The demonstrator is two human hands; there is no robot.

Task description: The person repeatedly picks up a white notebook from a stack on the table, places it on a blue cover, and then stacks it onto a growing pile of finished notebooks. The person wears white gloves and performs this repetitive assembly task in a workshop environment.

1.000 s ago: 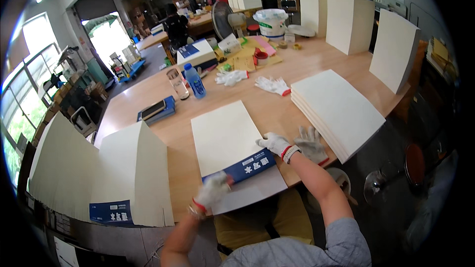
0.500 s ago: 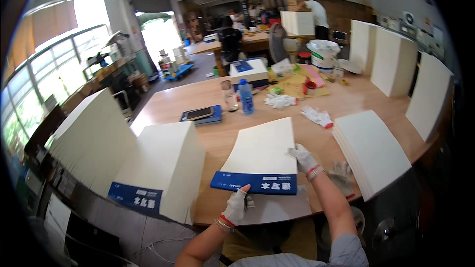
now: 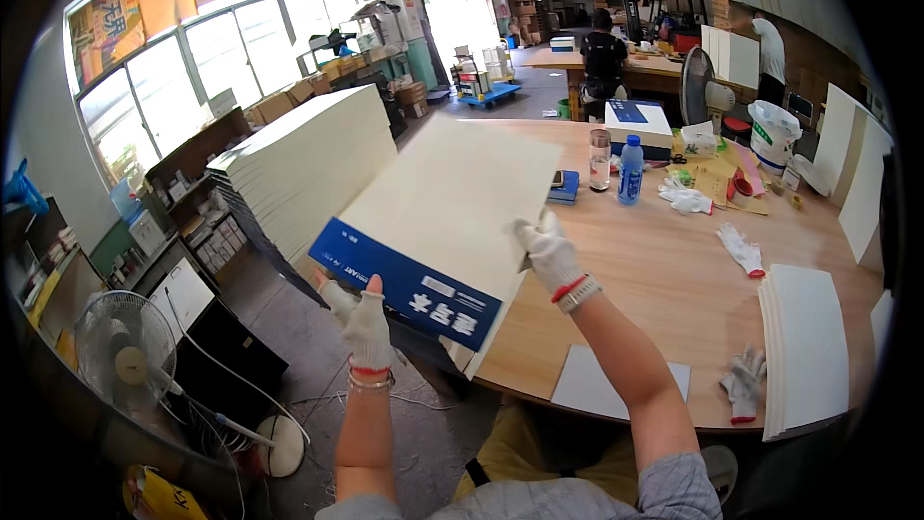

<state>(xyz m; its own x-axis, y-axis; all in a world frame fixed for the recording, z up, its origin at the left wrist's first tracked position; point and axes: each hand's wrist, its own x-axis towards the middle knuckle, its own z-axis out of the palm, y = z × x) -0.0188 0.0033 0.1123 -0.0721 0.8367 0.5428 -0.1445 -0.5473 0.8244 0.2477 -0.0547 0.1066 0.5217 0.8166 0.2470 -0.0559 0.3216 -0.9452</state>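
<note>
Both my hands wear white knit gloves with red cuffs and carry a drawing pad (image 3: pixel 452 197), a thick cream sheet block with a blue printed band along its near edge. My left hand (image 3: pixel 364 323) grips the blue band, thumb on top. At the pad's right edge, my right hand (image 3: pixel 549 255) is closed on it, slightly blurred. The pad is tilted and hangs over the lower pile at the table's left end, which it mostly hides. Just left of it rises a tall stack of cream pads (image 3: pixel 298 149). A grey-white board (image 3: pixel 587 380) lies near my right forearm.
On the table (image 3: pixel 654 308) are a blue bottle (image 3: pixel 630 171), a glass (image 3: pixel 599 159), loose gloves (image 3: pixel 741 250) and a right-hand stack of white sheets (image 3: pixel 808 342). A standing fan (image 3: pixel 125 356) and cables are at left. Two people are farther back.
The pad has left the middle of the table and moved left, up over the lower pile, carried by both hands. The view has turned left, showing the fan and shelves.
</note>
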